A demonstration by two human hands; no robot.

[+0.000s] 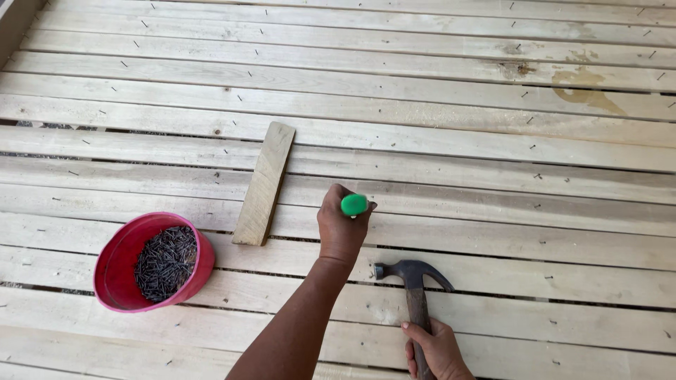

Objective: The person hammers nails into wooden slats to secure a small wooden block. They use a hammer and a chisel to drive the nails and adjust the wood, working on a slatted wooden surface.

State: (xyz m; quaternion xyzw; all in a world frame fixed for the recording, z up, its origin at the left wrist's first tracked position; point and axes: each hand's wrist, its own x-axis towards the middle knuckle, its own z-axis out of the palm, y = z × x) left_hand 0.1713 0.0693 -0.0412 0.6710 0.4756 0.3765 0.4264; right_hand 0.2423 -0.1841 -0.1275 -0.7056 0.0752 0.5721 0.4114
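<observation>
My left hand (341, 229) is closed around a tool with a round green handle top (353, 205), held upright against a pale wooden plank. My right hand (438, 350) grips the wooden handle of a claw hammer, whose dark steel head (411, 271) hovers just right of and below my left hand, its face pointing left. What lies under my left hand's tool is hidden by my fingers.
A red bowl (116, 262) full of dark nails (166, 263) sits at the lower left. A short loose board (265, 182) lies across the planks left of my left hand. The plank deck (493, 127) shows narrow gaps and several small nails sticking up.
</observation>
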